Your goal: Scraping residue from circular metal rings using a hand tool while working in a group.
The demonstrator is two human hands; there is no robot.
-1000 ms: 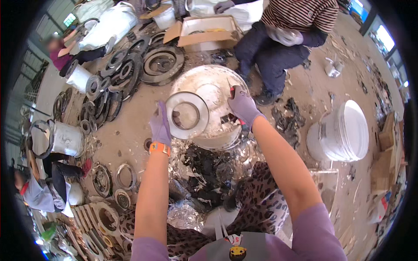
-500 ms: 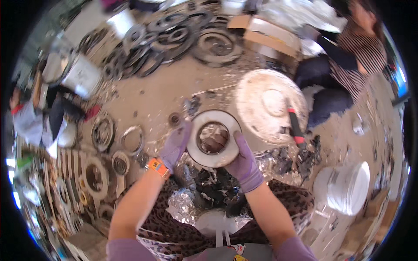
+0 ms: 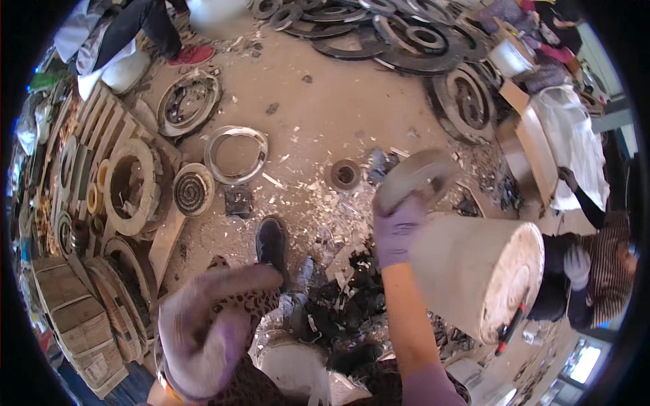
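Note:
My right hand (image 3: 398, 233), in a purple work glove, grips a grey flat ring (image 3: 395, 177) beside the upturned white bucket (image 3: 443, 260). The ring is tilted and smeared by motion. My left hand (image 3: 206, 338), also gloved, is near my left knee, away from the ring. It is blurred, and whether its fingers are closed cannot be made out. Between my legs lies a pile of black scraps (image 3: 338, 301). A small round brown part (image 3: 344, 175) rests on the floor ahead, left of the ring.
A silvery ring (image 3: 261, 155) and a coil-patterned disc (image 3: 193, 191) lie at left, near a wooden pallet (image 3: 101, 125) with rings on it. Dark rings (image 3: 413, 51) are heaped at the back. A red-and-black handled tool (image 3: 509, 331) rests against the bucket. Co-workers sit far left and right.
My view has swung to the left. My left hand has let go of the ring and dropped back toward my knee. The right hand keeps the ring, now tilted.

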